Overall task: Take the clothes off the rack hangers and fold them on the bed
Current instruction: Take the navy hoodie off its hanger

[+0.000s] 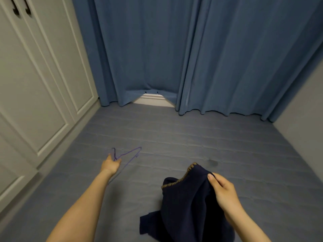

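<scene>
No legible text, labels, brand marks, numbers or signs in the head view. Checked garment (pixel 188 198), hanger (pixel 129 153), wardrobe doors (pixel 43 81), curtains (pixel 192 49): all unmarked.

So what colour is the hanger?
Purple. The thin wire hanger at the left hand shows in the head view, against the grey-blue bed.

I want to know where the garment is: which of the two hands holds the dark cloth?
The right hand pinches the dark navy garment above the bed. The left hand holds only a purple wire hanger.
</scene>
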Motion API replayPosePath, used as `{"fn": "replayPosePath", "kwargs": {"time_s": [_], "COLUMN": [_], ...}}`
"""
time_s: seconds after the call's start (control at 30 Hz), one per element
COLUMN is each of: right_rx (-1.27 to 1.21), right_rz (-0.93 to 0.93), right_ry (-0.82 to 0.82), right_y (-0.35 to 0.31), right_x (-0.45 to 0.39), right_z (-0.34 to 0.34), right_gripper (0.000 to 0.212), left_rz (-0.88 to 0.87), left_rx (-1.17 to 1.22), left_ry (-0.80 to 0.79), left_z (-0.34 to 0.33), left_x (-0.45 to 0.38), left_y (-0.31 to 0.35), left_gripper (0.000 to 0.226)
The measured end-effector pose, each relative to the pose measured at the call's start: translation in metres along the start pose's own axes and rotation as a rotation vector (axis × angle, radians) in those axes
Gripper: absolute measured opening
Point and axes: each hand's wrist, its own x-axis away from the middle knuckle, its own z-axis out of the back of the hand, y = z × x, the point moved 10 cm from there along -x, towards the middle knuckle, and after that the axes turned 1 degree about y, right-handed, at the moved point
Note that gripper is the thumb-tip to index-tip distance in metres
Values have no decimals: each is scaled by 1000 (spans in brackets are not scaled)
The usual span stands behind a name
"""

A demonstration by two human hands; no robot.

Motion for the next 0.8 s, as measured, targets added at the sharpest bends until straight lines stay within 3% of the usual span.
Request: {"fn": "replayPosePath", "kwargs": {"time_s": [0.33,0.4,0.5,0.57,0.63,0.8], "right_rx": [-22,-20,-11,3,18,34], "right_rz": [-3,-14,-30,-39,-46,-48], "right_ry": [-9,1,11,6,-5,-8], "right_y": [6,10,16,18,19,15], "right_x": [4,4,2,1,0,-2], "right_z": [7,9,11,9,6,5], "right_gripper": [23,23,23,22,21,20], "left_rz": [-116,-59,-22,-23,-24,-104], "left_rx": [104,212,550,636,649,424], "left_ry": [154,161,54,10,-29,-93], "left_z": [31,37,32,27,17,-16], "left_x": [-10,-18,-25,-23,-13,19], "left_y": [24,23,30,37,41,55], "left_gripper": [37,35,30,31,33,30]}}
